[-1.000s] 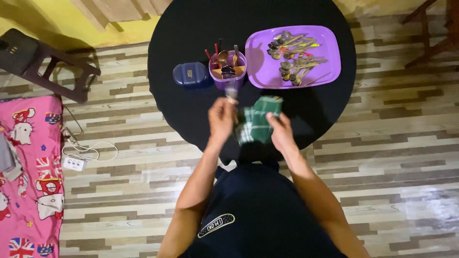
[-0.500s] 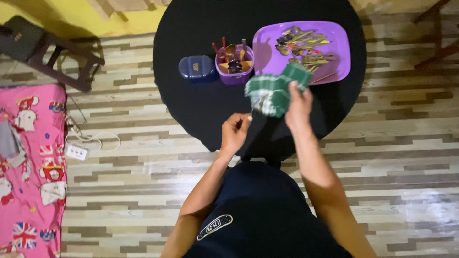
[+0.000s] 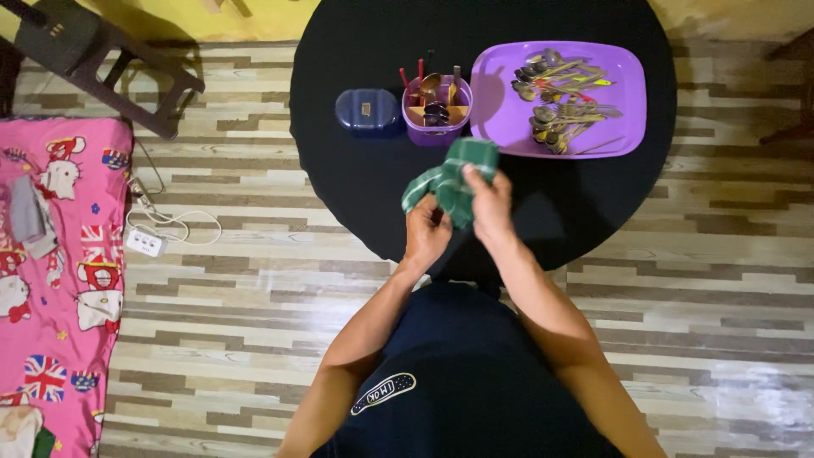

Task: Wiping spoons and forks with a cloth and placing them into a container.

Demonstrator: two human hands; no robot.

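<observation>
Both of my hands are together over the near part of a round black table. My right hand grips a green checked cloth bunched up above my fingers. My left hand is closed on the lower edge of the same cloth. Whether a utensil is wrapped inside the cloth is hidden. Beyond my hands stands a small purple tub with several spoons and red-handled utensils upright in it. To its right lies a purple tray holding a loose heap of spoons.
A dark blue lidded box sits left of the tub. A dark stool stands at the far left on the striped wooden floor. A pink patterned mat lies left, with a white power strip and cable beside it.
My right hand has come back from near the tray with the cloth, down toward my body. My left hand has risen and taken hold of the cloth too.
</observation>
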